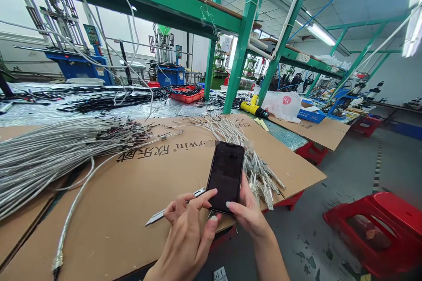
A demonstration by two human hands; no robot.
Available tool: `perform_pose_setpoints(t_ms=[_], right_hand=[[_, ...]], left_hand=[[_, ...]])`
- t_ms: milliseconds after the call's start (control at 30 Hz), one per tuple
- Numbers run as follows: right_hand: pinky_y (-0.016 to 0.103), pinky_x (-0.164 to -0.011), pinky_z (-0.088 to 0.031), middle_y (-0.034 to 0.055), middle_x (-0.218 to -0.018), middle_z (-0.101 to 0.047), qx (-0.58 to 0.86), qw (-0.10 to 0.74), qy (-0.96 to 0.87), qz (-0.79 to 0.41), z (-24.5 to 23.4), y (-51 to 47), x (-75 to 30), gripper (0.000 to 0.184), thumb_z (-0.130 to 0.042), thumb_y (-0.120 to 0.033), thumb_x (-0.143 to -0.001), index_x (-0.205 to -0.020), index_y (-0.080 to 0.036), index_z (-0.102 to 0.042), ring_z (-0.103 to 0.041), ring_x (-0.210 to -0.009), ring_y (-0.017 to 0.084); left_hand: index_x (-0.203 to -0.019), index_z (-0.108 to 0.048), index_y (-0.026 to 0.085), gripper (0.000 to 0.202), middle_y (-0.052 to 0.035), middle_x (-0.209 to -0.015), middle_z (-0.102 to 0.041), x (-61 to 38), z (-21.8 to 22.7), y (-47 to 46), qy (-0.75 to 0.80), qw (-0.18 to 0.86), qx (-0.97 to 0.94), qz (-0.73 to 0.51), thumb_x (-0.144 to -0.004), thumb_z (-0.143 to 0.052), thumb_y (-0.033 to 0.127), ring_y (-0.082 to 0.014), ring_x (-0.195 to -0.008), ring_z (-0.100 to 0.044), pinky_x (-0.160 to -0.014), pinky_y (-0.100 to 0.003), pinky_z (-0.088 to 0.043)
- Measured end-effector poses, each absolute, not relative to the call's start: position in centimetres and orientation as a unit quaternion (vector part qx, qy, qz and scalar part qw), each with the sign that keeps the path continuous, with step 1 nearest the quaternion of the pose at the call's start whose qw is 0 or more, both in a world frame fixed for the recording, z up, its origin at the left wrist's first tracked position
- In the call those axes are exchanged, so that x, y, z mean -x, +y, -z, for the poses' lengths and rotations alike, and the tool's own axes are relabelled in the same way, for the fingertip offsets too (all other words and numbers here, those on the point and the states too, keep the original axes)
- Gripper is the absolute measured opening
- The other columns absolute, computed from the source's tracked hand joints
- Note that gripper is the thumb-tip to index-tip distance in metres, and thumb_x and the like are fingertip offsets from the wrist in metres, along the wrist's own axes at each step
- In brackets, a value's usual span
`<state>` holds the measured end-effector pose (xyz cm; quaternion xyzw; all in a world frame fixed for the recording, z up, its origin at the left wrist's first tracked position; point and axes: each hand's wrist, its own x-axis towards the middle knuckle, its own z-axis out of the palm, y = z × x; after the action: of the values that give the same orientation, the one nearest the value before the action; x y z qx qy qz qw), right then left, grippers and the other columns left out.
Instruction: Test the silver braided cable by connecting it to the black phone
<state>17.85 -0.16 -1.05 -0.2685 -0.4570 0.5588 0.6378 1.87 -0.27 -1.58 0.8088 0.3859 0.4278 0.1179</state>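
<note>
My right hand holds a black smartphone from its lower right side, thumb near the bottom edge of the dark screen. With its index finger stretched onto the screen, my left hand has its other fingers curled. A slim silver pointed tool passes through those curled fingers, its tip toward the left; its exact kind is unclear. Behind the phone lies a bundle of white cables with metal connectors. At the left, a large bundle of grey cables rests on the printed cardboard.
One loose cable curves along the cardboard's left part. Further back are black cables, a red tray, a yellow heat gun and a white plastic bag. Green posts rise behind the work surface. A red stool stands at the right.
</note>
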Motion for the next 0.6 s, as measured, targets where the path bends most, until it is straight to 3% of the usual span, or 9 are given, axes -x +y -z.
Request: perform_pose_setpoints(t_ms=[133, 300, 433, 600], right_hand=[[0.043, -0.08, -0.057, 0.0078, -0.124, -0.06, 0.27, 0.637, -0.453, -0.562, 1.15, -0.2, -17.87, 0.094, -0.074, -0.025, -0.07, -0.146, -0.029, -0.02, -0.054, -0.117, 0.031], [0.041, -0.076, -0.058, 0.008, -0.126, -0.06, 0.266, 0.633, -0.454, -0.568, 1.21, -0.25, -17.89, 0.095, -0.075, -0.025, -0.07, -0.146, -0.031, -0.018, -0.059, -0.11, 0.03], [0.044, -0.078, -0.057, 0.009, -0.126, -0.059, 0.264, 0.632, -0.453, -0.571, 1.23, -0.29, -17.91, 0.096, -0.074, -0.025, -0.071, -0.147, -0.032, -0.015, -0.065, -0.099, 0.029], [0.045, -0.083, -0.056, 0.0083, -0.127, -0.059, 0.256, 0.638, -0.446, -0.573, 1.53, -0.21, -17.86, 0.099, -0.075, -0.024, -0.069, -0.147, -0.032, -0.014, -0.059, -0.111, 0.03]], left_hand=[[-0.108, -0.04, 0.029, 0.017, -0.0041, -0.116, -0.067, -1.74, 1.51, -0.3, 0.373, 0.126, -0.799, -0.454, -0.095, -0.032, 0.025, -0.0274, -0.09, -0.052, -0.08, -0.043, -0.023], [-0.125, -0.036, 0.026, 0.032, -0.0083, -0.115, -0.067, -1.54, 1.37, 0.25, 0.386, 0.095, -0.819, -0.412, -0.093, -0.038, 0.022, -0.0287, -0.101, -0.052, -0.085, -0.046, -0.025], [-0.124, -0.037, 0.025, 0.032, -0.0087, -0.121, -0.065, -1.27, 1.19, 0.66, 0.389, 0.075, -0.832, -0.389, -0.092, -0.041, 0.021, -0.0284, -0.107, -0.051, -0.087, -0.046, -0.027], [-0.125, -0.033, 0.025, 0.033, -0.0101, -0.124, -0.064, -0.88, 0.99, 0.29, 0.37, 0.065, -0.835, -0.401, -0.093, -0.039, 0.021, -0.0273, -0.103, -0.055, -0.084, -0.045, -0.031]])
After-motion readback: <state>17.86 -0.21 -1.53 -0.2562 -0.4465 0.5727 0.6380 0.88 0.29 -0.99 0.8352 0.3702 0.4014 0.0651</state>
